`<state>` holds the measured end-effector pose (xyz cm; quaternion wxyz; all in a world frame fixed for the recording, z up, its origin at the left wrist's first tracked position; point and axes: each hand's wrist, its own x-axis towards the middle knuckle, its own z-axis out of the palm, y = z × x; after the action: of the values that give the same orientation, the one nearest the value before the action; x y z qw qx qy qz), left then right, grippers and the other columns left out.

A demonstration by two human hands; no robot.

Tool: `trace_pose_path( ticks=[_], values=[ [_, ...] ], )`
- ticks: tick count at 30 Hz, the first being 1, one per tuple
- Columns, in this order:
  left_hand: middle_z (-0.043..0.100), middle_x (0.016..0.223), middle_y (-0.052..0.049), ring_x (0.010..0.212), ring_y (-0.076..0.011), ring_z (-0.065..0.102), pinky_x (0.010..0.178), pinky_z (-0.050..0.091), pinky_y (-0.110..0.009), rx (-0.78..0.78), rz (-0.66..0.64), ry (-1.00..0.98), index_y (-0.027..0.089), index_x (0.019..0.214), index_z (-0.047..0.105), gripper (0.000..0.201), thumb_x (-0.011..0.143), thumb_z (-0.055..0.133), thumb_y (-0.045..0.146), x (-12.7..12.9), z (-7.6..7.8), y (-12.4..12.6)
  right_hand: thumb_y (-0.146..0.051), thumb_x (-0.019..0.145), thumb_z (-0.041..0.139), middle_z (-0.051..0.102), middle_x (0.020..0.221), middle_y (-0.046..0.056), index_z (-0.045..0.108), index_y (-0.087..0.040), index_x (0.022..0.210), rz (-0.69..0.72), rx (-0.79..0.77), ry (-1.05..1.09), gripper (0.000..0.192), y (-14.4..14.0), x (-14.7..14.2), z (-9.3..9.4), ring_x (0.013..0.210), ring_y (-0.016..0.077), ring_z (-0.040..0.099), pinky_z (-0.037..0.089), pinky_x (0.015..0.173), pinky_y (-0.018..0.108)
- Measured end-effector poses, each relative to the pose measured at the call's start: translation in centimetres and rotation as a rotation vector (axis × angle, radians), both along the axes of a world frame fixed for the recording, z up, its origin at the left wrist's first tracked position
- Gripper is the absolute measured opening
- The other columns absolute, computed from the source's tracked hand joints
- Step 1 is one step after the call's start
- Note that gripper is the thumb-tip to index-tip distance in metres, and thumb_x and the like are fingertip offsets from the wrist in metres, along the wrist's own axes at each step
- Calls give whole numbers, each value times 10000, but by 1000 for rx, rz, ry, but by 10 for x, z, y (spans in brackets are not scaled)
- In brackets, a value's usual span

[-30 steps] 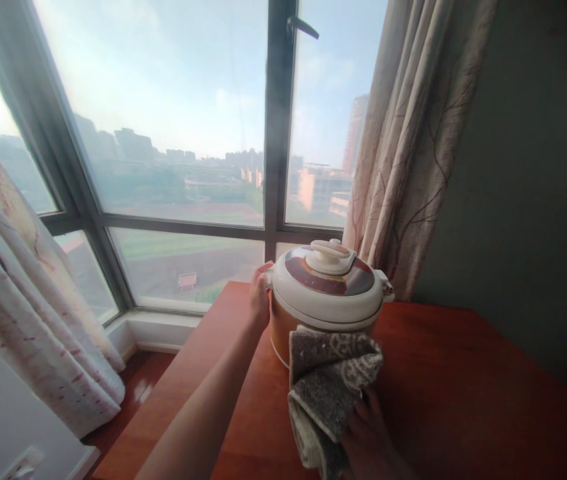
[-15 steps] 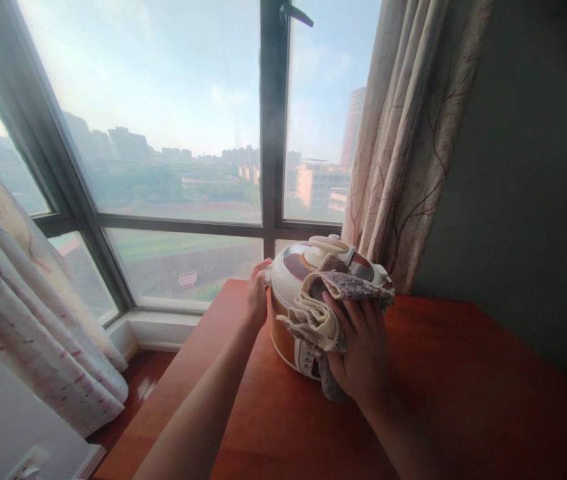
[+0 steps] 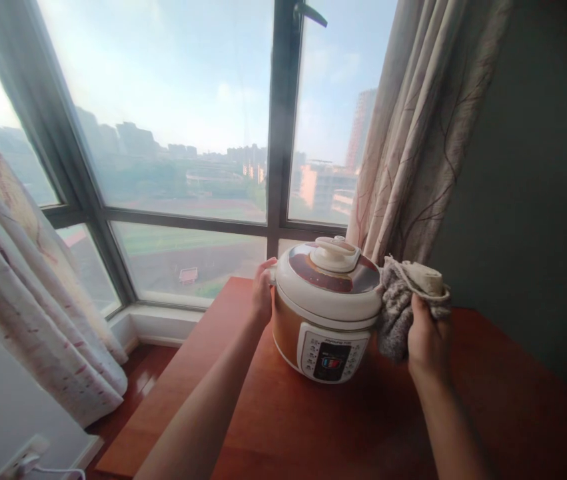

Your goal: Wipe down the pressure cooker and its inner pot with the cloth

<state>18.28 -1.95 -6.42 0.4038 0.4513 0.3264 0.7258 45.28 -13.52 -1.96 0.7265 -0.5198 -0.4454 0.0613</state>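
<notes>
A white and orange-brown electric pressure cooker [image 3: 330, 307] stands upright on the red-brown wooden table [image 3: 268, 427]. Its lid is on, and the control panel faces me. My left hand [image 3: 263, 293] is closed round the side handle at the cooker's left. To the right of the cooker, my right hand [image 3: 428, 337] grips a bunched grey and cream cloth [image 3: 397, 313]. The cloth lies against the cooker's right side and hides the handle there. Some fingers of my right hand are behind the cloth.
Tall windows [image 3: 173, 167] rise behind the table. A patterned curtain [image 3: 423, 133] hangs behind the cooker at right, another curtain [image 3: 38, 320] at left. Low on the left wall, a plug with a white cord sits in a socket [image 3: 26, 457].
My right hand has moved the cloth from the cooker's front and lid to its right side, uncovering the control panel. My left hand stays on the handle. The view has shifted slightly.
</notes>
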Motion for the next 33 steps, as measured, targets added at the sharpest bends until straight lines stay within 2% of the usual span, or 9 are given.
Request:
trace_pose_path(
  ticks=[2,5,9,12,18,22,27,30,33],
  values=[
    [659,1022,-49,883,-216,593,758,474,-327,14,12,9,221,1116,630,361,871,493,447,0,0,1,-438,918,525,619,1356,128,594,-197,1342,102,32,-253,493,-5,-11,1,1306,336,520,352,1108,580],
    [664,1034,-52,902,-223,597,772,478,-333,20,28,25,225,1100,636,358,870,497,462,-1,0,0,-377,911,511,469,1525,75,537,-277,1397,139,80,-694,497,-20,-34,1,1447,354,327,206,1167,636],
    [666,1026,-51,882,-216,600,764,480,-332,10,12,15,218,1111,635,355,871,497,440,0,2,-2,-278,882,473,347,1604,68,473,-285,1458,194,91,-931,577,-45,-53,-15,1449,370,322,243,1146,622],
    [669,1036,-53,885,-212,603,764,483,-327,8,17,2,209,1108,638,345,863,508,414,0,2,-2,-195,840,485,328,1615,86,408,-279,1514,209,34,-1090,683,-62,-56,-47,1421,371,384,306,1114,593],
    [667,1142,-66,991,-234,608,808,492,-345,-11,10,15,221,1110,640,335,865,504,405,-2,1,0,-69,755,529,465,1538,57,266,-322,1576,172,-87,-1307,899,-80,-57,-129,1324,351,520,398,1067,526],
    [671,1127,-64,978,-237,613,794,489,-343,-8,8,38,232,1113,636,351,865,510,447,-3,1,0,-17,690,522,522,1487,26,191,-326,1589,219,-48,-1353,1006,-83,-60,-153,1252,307,594,440,1057,458],
    [667,1115,-62,958,-230,614,795,491,-343,-21,-5,17,229,1120,617,358,854,511,444,-1,2,1,-37,704,505,495,1504,-3,126,-343,1594,230,-69,-1334,1015,-79,-62,-141,1281,299,579,404,1109,498],
    [674,1063,-62,919,-223,614,777,486,-334,-15,-13,-1,218,1109,620,347,847,519,423,-1,3,1,-81,709,512,497,1510,31,183,-319,1595,206,-55,-1278,974,-72,-62,-116,1320,341,535,346,1132,576],
    [671,1024,-53,901,-215,606,762,479,-321,-25,-11,-14,218,1113,625,338,845,519,396,-1,3,1,-174,745,533,485,1523,81,278,-285,1577,178,-32,-1146,877,-58,-58,-81,1355,392,481,297,1134,639]
  ],
)
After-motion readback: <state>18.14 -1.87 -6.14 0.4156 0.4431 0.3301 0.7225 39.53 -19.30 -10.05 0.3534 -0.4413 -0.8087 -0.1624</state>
